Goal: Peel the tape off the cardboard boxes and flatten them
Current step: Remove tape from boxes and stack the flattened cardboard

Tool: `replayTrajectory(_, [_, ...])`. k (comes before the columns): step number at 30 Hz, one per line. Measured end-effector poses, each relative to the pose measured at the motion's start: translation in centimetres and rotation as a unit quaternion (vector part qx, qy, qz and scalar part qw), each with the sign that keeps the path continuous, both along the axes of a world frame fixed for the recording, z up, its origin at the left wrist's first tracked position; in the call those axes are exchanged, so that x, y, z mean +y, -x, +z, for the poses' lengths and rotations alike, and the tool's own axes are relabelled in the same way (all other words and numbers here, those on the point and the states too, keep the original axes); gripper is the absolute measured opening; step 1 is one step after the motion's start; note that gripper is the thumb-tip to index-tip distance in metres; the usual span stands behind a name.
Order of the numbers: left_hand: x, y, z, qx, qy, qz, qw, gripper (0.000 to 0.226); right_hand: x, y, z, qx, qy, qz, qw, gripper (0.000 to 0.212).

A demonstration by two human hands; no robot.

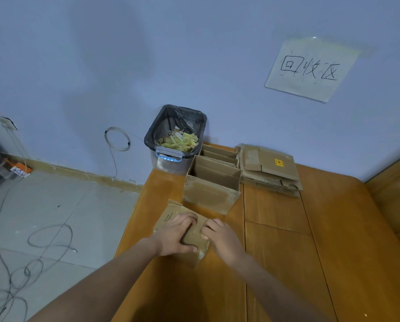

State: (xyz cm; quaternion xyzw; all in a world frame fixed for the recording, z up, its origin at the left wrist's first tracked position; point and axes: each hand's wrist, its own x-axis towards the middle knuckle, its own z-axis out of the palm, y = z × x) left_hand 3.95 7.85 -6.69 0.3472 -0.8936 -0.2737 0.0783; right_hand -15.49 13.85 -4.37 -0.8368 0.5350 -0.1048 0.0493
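Observation:
A small brown cardboard box (171, 218) lies on the near left part of the wooden table (275, 240), one printed flap sticking out to the far left. My left hand (174, 237) grips the box from the left, fingers curled over its top and thumb along the near side. My right hand (221, 238) is at the box's right side, fingertips curled onto the top beside my left fingers. No tape can be made out under the fingers.
Beyond my hands stands an open cardboard box (211, 189), with a second open box (218, 154) behind it. Flattened boxes (271, 169) are stacked at the back right. A bin (174, 135) lined with a black bag holds tape scraps. Cables (31, 252) lie on the floor left of the table.

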Motion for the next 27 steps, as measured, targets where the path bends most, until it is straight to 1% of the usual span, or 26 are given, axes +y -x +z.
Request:
replayTrajectory(4, [0.0, -0.2, -0.3, -0.004, -0.005, 0.000, 1.000, 0.078, 1.0, 0.5, 0.4, -0.016, 0.035, 0.001, 0.999, 0.037])
replayTrajectory(7, [-0.1, -0.1, -0.4, -0.011, 0.000, -0.003, 1.000, 0.079, 1.5, 1.1, 0.7, -0.042, 0.029, -0.025, 0.998, 0.035])
replayTrajectory(8, [-0.2, -0.1, -0.3, -0.012, -0.001, -0.003, 1.000, 0.079, 1.5, 1.4, 0.8, -0.057, 0.037, -0.037, 0.997, 0.031])
replayTrajectory(10, [-0.3, -0.2, -0.4, -0.008, -0.007, 0.001, 1.000, 0.079, 1.8, 2.2, 1.0, -0.102, 0.035, -0.055, 0.993, 0.013])
replayTrajectory(12, [-0.4, -0.2, -0.5, -0.003, -0.009, 0.009, 1.000, 0.079, 2.4, 2.9, 1.4, -0.133, 0.015, -0.070, 0.989, 0.045])
replayTrajectory(13, [-0.4, -0.1, -0.6, -0.005, -0.007, 0.010, 1.000, 0.080, 2.7, 3.0, 1.6, -0.134, -0.002, -0.076, 0.988, 0.055])
replayTrajectory(14, [-0.4, 0.0, -0.6, -0.009, -0.003, 0.008, 1.000, 0.080, 3.0, 3.2, 1.5, -0.144, -0.017, -0.087, 0.986, 0.061])
replayTrajectory(15, [-0.3, 0.2, -0.7, -0.014, 0.002, 0.007, 1.000, 0.080, 3.3, 3.1, 1.8, -0.149, -0.031, -0.104, 0.983, 0.062])
replayTrajectory(16, [-0.3, 0.3, -0.7, -0.016, 0.006, 0.008, 1.000, 0.080, 3.3, 3.1, 1.8, -0.159, -0.035, -0.122, 0.979, 0.057])
replayTrajectory(17, [-0.3, 0.3, -0.7, -0.017, 0.007, 0.008, 1.000, 0.080, 3.4, 3.0, 1.9, -0.157, -0.036, -0.130, 0.978, 0.047])
replayTrajectory(18, [-0.3, 0.3, -0.6, -0.016, 0.005, 0.008, 1.000, 0.079, 3.4, 2.9, 1.7, -0.149, -0.029, -0.123, 0.981, 0.040])
replayTrajectory(19, [-0.2, 0.3, -0.6, -0.015, 0.005, 0.008, 1.000, 0.078, 3.4, 2.7, 1.7, -0.128, -0.028, -0.103, 0.986, 0.044])
replayTrajectory(21, [-0.2, 0.2, -0.5, -0.016, 0.016, 0.006, 1.000, 0.077, 3.2, 2.6, 1.4, -0.063, -0.035, -0.043, 0.996, 0.060])
replayTrajectory(23, [0.0, 0.4, -0.4, -0.019, 0.032, 0.004, 0.999, 0.076, 3.0, 2.1, 1.4, -0.007, -0.041, -0.001, 0.999, 0.066])
replayTrajectory(25, [0.1, 0.4, -0.2, -0.022, 0.038, 0.004, 0.999, 0.075, 2.7, 1.5, 1.3, 0.026, -0.035, 0.035, 0.998, 0.061])
replayTrajectory(27, [0.1, 0.4, 0.0, -0.030, 0.033, 0.002, 0.999, 0.076, 2.6, 1.2, 1.5, 0.048, -0.010, 0.055, 0.997, 0.051])
